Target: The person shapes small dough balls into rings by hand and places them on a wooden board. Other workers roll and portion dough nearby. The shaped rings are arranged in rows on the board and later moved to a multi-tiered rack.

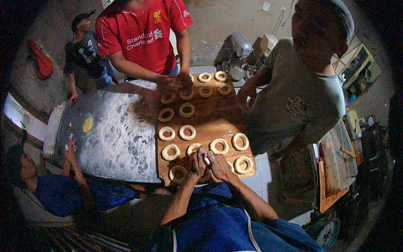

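Note:
Close together over the near part of a wooden board (218, 119), my left hand (197, 164) and my right hand (219, 165) are both closed. A small bit of pale dough (207, 161) shows between their fingers; its full shape is hidden. Rings of raw dough lie around them on the board. One dough ring (194, 149) sits just beyond my left hand, partly covered by it. Another dough ring (219, 146) lies beyond my right hand, and a larger-looking dough ring (243, 165) rests to its right.
Left of the board stretches a floured metal worktop (121, 130) with a flattened yellow dough piece (87, 124). Across the board, a person in a red shirt (142, 38) works with both hands. A person in grey (298, 96) stands at right. Two more people are at left. A stand mixer (241, 46) stands behind.

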{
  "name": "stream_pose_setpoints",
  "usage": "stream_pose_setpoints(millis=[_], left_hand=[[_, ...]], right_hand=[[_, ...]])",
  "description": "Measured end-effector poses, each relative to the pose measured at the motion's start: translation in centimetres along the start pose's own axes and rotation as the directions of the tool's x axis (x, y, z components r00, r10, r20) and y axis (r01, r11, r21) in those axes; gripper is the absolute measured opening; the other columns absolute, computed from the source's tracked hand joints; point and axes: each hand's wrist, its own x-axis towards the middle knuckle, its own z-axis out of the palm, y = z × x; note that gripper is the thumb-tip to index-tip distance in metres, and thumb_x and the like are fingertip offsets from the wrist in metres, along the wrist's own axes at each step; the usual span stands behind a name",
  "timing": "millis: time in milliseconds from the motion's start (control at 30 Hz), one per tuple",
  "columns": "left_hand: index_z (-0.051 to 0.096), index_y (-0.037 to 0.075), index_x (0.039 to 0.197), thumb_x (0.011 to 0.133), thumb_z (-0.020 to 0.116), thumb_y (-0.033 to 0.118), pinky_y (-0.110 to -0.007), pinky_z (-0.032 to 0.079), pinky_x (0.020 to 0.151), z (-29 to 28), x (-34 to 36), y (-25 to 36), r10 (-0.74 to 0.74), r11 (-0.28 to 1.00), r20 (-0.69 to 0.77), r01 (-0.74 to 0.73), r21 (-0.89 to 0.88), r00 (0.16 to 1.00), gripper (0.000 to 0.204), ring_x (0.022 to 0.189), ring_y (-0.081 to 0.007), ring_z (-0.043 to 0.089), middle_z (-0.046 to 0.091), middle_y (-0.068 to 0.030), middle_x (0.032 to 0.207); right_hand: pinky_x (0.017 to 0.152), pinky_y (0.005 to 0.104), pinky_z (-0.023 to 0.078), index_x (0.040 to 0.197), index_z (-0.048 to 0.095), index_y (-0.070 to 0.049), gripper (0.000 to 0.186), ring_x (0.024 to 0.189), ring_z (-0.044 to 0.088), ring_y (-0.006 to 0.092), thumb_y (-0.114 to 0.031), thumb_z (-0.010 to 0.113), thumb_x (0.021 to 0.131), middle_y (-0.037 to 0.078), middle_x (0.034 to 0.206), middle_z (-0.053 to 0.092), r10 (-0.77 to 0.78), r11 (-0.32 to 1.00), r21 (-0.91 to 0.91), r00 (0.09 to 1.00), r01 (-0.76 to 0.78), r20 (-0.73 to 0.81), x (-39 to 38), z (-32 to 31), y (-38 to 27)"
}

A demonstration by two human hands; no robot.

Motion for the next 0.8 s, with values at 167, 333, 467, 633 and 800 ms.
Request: stream_pose_setpoints(millis=[167,333,467,633,800], left_hand=[[0.057,0.0,0.118,0.098,0.038,0.029,-0.041,0.043,0.087,0.7,1.3,-2.9,0.282,0.85,-0.041,-0.23,0.474,0.958,0.04,0.097,-0.0292,0.057,0.061,-0.0156,0.108],[0.056,-0.001,0.12,0.098,0.037,0.03,-0.044,0.041,0.089,1.8,1.9,-5.4,0.52,0.34,0.098,-0.31,0.888,0.849,0.043,0.1,-0.0311,0.055,0.059,-0.018,0.113],[0.052,-0.005,0.125,0.1,0.026,0.037,-0.042,0.029,0.106,3.2,2.9,-5.0,0.184,0.693,0.063,-0.175,0.699,0.981,0.056,0.123,-0.0335,0.043,0.05,-0.0221,0.131],[0.05,-0.001,0.11,0.098,0.037,0.033,-0.045,0.041,0.085,2.6,10.3,-1.8,-0.087,0.992,0.064,0.081,0.095,0.994,0.038,0.098,-0.0331,0.054,0.06,-0.0177,0.106],[0.048,-0.003,0.121,0.093,0.051,0.029,-0.048,0.039,0.094,5.2,12.2,3.9,-0.263,0.946,-0.193,0.292,0.14,0.945,0.042,0.11,-0.0354,0.05,0.055,-0.0204,0.113]], right_hand=[[0.05,0.0441,0.032,0.058,0.043,0.005,0.071,0.048,0.035,0.0242,-0.055,0.035,0.096,0.015,0.05,0.033,0.133,0.971,0.196,0.991,-0.136,0.026,1.2,-2.5,-1.7],[0.054,0.046,0.038,0.07,0.05,0.008,0.059,0.052,0.043,0.0288,-0.043,0.039,0.097,0.02,0.056,0.043,0.15,0.981,0.114,0.987,-0.155,0.051,2.0,-3.7,-0.2],[0.059,0.0431,0.039,0.076,0.052,0.006,0.059,0.058,0.045,0.0241,-0.046,0.036,0.098,0.017,0.061,0.048,0.187,0.96,0.199,0.98,-0.198,0.071,2.5,-3.1,3.1],[0.065,0.0342,0.044,0.084,0.063,0.002,0.045,0.068,0.053,0.0182,-0.042,0.053,0.093,0.007,0.072,0.06,0.186,0.883,0.432,0.982,-0.181,0.03,5.4,-6.0,-1.0],[0.066,0.0438,0.048,0.119,0.049,0.005,0.051,0.077,0.063,0.0343,-0.024,0.069,0.083,0.021,0.079,0.063,0.014,0.982,-0.183,0.992,-0.037,-0.125,9.2,-7.9,2.6]])
